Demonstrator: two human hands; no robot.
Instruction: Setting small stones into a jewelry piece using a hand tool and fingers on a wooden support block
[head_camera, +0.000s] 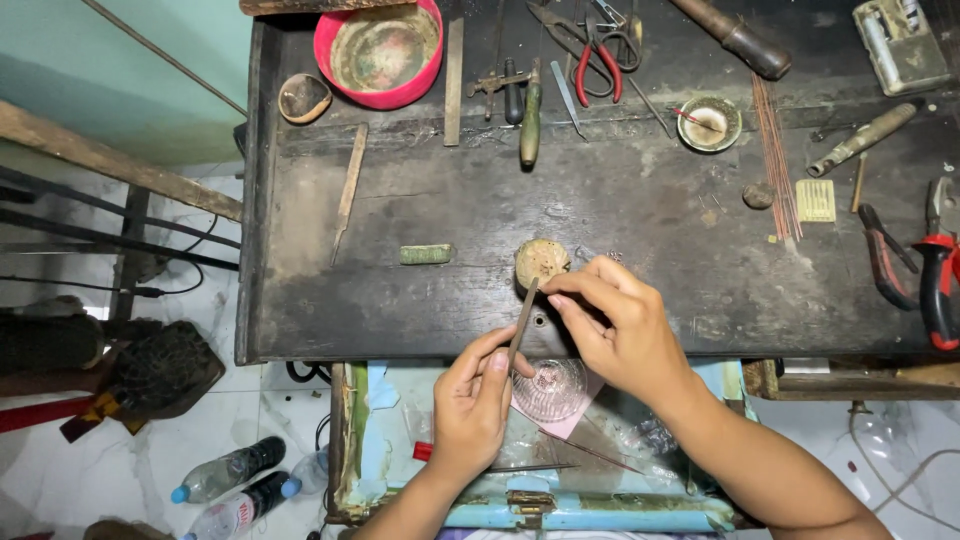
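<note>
I see my left hand (472, 400) at the near edge of the workbench (640, 215), fingers closed around the lower end of a thin metal file (522, 322) that slants up and away from it. My right hand (612, 325) sits just to the right, thumb and forefinger pinched together at the file's upper part; whatever small piece it pinches is too tiny for me to make out. Directly under both hands, in the open drawer (540, 500), lies a clear glass dish (550, 388) on pink paper. Just beyond the fingertips, a round worn wooden block (541, 262) rests on the bench, and a small green bar (426, 254) lies to its left. At the far edge I can see a red bowl (380, 50) and red-handled scissors (598, 55); red-handled pliers (938, 280) lie at the far right
</note>
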